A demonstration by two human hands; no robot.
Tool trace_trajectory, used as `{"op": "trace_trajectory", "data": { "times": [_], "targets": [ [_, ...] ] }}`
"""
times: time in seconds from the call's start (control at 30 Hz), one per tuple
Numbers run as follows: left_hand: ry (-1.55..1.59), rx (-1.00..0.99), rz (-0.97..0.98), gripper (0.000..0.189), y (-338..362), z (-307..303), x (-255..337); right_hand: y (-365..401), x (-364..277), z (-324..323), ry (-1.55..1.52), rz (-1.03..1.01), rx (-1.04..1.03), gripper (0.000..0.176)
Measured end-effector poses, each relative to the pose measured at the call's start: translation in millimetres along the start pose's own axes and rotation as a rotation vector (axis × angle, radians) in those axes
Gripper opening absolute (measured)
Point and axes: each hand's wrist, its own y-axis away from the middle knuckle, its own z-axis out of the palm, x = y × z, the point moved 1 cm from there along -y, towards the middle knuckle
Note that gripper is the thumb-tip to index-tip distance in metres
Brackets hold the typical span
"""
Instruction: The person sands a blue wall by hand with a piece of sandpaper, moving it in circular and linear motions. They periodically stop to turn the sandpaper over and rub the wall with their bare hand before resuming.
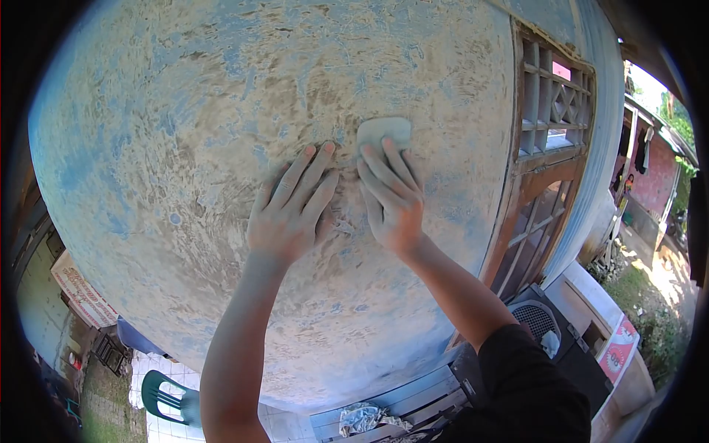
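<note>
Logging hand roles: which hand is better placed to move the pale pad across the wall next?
Probably the right hand: its fingers lie on the pale pad, against the wall. The left hand is spread on the wall, no pad visible.

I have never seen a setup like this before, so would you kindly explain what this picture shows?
There is no machine here: these are a person's two bare hands, seen by a camera worn on that person's head, looking forward and down. The wide view probably makes things look bent. The left hand is spread against a patchy blue-and-tan wall, with nothing visible in it. The right hand lays its fingers over a pale pad against the wall; whether it also grips the pad is hard to tell. Right of the hands is a wooden frame with panes; a green chair stands at lower left.
</note>
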Motion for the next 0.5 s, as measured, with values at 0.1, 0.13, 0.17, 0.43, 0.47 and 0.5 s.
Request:
{"op": "trace_trajectory", "data": {
  "times": [0.1,0.13,0.17,0.43,0.47,0.5],
  "targets": [
    [0.014,0.013,-0.008,0.026,0,2,-1,41,-1,-4,-0.082,-0.181,-0.141,0.027],
    [0.026,0.018,-0.005,0.026,0,0,1,43,5,-6,-0.086,-0.271,-0.161,0.026],
    [0.040,0.021,-0.003,0.026,-1,-1,1,43,12,-7,-0.088,-0.359,-0.183,0.025],
    [0.054,0.007,-0.005,0.024,-2,-2,2,-26,27,-10,0.019,-0.139,-0.005,0.027],
    [0.049,0.025,-0.001,0.023,-2,-1,1,-17,24,-13,-0.017,-0.236,-0.095,0.028],
    [0.049,0.029,-0.005,0.023,-2,-1,0,-10,24,-13,-0.055,-0.336,-0.183,0.029]
  ]
}}
